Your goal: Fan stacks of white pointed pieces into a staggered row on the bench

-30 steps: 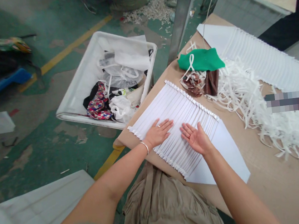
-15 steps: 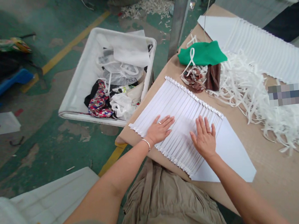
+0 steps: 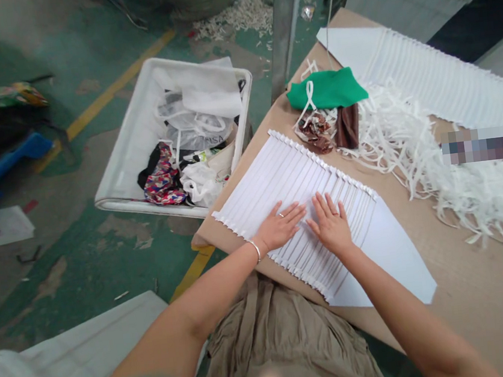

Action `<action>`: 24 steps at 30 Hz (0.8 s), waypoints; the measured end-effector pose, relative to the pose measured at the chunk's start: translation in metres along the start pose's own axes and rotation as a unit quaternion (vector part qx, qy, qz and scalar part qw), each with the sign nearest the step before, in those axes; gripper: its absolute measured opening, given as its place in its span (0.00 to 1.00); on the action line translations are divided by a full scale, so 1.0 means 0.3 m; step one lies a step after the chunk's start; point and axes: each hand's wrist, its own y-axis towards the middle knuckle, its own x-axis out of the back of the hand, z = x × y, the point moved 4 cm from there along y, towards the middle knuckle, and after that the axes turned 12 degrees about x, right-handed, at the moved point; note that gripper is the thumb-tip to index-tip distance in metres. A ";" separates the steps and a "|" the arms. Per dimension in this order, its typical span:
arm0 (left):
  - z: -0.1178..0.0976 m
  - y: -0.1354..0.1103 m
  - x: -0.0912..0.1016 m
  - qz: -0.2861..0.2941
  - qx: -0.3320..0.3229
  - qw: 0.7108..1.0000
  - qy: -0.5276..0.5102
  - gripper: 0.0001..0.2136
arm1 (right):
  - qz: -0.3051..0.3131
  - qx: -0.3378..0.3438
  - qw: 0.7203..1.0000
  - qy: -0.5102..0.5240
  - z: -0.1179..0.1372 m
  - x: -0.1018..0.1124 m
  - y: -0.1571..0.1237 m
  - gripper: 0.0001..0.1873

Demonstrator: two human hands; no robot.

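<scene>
Left hand (image 3: 281,227) open, palm down, fingers spread, no grip at all. Right hand (image 3: 332,224) just beside it, equally flat and released. Right under both, a pleated white sheet (image 3: 286,175) on the brown counter (image 3: 482,301). Past the fingertips, green cloth (image 3: 326,89), brown fabric (image 3: 347,126) and a heap of white strips (image 3: 410,146); off to the left, a white tub (image 3: 138,147) of mixed scraps (image 3: 164,183).

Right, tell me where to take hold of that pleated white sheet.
Take the plain flat end of the pleated white sheet, coming from the right, past the right hand. It looks like one smooth panel lying on the table, with neither hand on it, so it should grip without crushing the folds.
</scene>
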 end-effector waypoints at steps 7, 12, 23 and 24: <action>-0.017 0.008 -0.031 -0.004 -0.009 1.000 0.007 0.25 | 0.014 0.011 1.000 0.014 -0.002 -0.058 0.008 0.39; -0.009 0.008 -0.039 -0.003 -0.005 1.000 0.000 0.25 | 0.021 0.009 1.000 0.013 -0.006 -0.046 0.000 0.39; -0.167 0.031 -0.026 0.004 -0.023 0.999 -0.025 0.25 | 0.032 -0.095 0.994 -0.030 -0.208 0.050 -0.230 0.38; -0.184 0.038 -0.035 0.006 -0.027 0.999 -0.024 0.25 | 0.035 -0.081 0.996 -0.025 -0.187 0.042 -0.222 0.38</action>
